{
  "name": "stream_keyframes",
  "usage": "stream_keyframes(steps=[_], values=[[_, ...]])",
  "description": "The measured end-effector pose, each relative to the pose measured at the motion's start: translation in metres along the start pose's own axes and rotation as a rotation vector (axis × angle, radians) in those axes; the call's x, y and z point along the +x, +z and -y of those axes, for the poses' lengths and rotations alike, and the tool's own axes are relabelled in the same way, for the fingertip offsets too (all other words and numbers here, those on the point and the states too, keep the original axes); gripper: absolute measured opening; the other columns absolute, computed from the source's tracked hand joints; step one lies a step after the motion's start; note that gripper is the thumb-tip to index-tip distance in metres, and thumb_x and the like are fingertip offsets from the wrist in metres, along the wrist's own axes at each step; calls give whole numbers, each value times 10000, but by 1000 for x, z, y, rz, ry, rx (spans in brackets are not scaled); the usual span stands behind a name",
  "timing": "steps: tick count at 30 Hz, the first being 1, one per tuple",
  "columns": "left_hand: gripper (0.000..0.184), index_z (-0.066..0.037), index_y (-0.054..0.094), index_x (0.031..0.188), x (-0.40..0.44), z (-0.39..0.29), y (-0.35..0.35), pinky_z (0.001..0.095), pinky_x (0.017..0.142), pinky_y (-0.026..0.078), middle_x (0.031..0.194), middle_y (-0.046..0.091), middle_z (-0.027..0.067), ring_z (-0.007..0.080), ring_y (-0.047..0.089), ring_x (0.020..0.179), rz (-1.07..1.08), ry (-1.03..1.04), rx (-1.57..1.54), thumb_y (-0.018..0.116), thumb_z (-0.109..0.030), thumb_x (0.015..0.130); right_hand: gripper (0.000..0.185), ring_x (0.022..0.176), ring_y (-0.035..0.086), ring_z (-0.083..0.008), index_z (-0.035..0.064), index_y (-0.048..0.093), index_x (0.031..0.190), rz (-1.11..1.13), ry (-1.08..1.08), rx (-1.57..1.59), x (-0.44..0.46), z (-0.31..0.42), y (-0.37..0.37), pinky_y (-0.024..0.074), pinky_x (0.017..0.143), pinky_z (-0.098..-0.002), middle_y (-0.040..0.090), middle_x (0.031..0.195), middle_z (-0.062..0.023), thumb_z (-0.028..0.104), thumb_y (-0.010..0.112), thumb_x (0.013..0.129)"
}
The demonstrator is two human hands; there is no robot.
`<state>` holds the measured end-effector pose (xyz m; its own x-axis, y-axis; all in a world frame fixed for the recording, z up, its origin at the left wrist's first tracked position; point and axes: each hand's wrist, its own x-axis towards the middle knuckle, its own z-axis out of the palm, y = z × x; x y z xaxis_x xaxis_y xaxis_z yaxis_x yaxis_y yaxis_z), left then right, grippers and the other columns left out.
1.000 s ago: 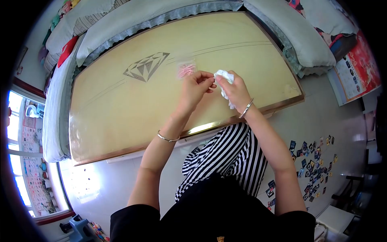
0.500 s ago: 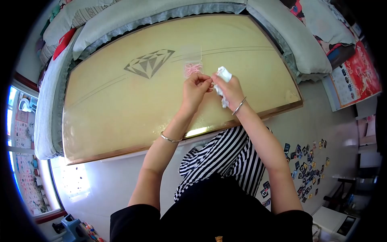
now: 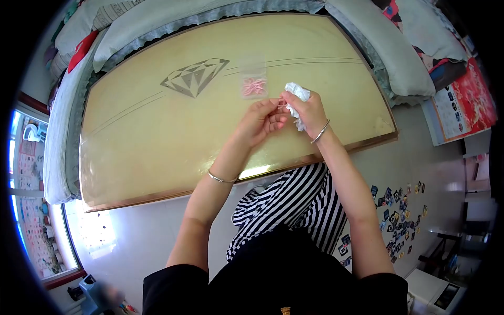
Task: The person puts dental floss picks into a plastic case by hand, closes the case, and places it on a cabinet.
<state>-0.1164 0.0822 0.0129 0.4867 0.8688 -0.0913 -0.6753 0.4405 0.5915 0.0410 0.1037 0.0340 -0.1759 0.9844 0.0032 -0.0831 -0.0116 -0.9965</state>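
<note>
Above the table, my left hand [image 3: 258, 122] pinches a thin pink loop [image 3: 282, 104] between thumb and forefinger, its other fingers loosely curled. My right hand [image 3: 313, 113] is closed around a crumpled white tissue [image 3: 298, 92], and its thumb and fingertips meet the same pink loop from the other side. Part of the loop is hidden by the fingers. Just beyond my left hand lies a clear plastic bag [image 3: 253, 70] on the table, with several thin pink pieces [image 3: 254, 86] like those of the loop in its lower half.
The yellowish table [image 3: 157, 147] has a diamond pattern [image 3: 194, 79] and a shiny edge. Grey sofas [image 3: 210, 22] border its far side and ends. Many small cards [image 3: 401, 220] lie scattered on the floor at right. A blue stool [image 3: 94, 296] stands at lower left.
Both hands have shifted slightly right. The left hand's lower fingers have loosened, and more of the pink loop shows between the hands. The tissue is bunched more compactly in my right hand.
</note>
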Motion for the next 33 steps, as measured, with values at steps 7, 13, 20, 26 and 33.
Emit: stream_keyframes(steps=[7, 13, 20, 26, 33], values=[[191, 12, 571, 963, -2, 11, 5, 217, 603, 500, 802, 641, 82, 113, 615, 665, -257, 235, 545, 533, -172, 925, 202, 622, 525, -62, 17, 621, 861, 21, -101, -289, 5, 1, -1, 433, 551, -210, 583, 703, 6, 218, 636, 849], [183, 2, 584, 936, -5, 7, 5, 204, 609, 491, 814, 639, 70, 101, 602, 665, -318, 224, 510, 528, -172, 927, 332, 627, 521, -86, 31, 560, 974, -18, -117, -191, 5, -2, -6, 430, 541, -234, 582, 734, -37, 353, 551, 893], [193, 26, 579, 1012, 3, 16, -9, 208, 642, 495, 799, 617, 47, 94, 588, 696, -297, 307, 581, 478, -122, 943, 314, 525, 565, -160, 8, 520, 957, 123, 109, -619, -4, -11, -3, 440, 464, -292, 590, 663, -114, 308, 544, 870], [204, 30, 574, 1050, 6, 23, -9, 215, 652, 501, 846, 615, 49, 94, 594, 709, -340, 380, 754, 443, -89, 948, 304, 477, 584, -208, 7, 531, 933, -13, -206, -607, 6, -14, 0, 456, 465, -323, 608, 633, -131, 300, 552, 855], [196, 25, 555, 1054, -1, 9, -7, 211, 621, 499, 825, 611, 48, 98, 592, 678, -361, 360, 572, 460, -95, 932, 266, 587, 604, -145, 16, 577, 917, 135, 81, -748, -8, 2, -7, 463, 527, -279, 631, 705, -90, 272, 599, 846]])
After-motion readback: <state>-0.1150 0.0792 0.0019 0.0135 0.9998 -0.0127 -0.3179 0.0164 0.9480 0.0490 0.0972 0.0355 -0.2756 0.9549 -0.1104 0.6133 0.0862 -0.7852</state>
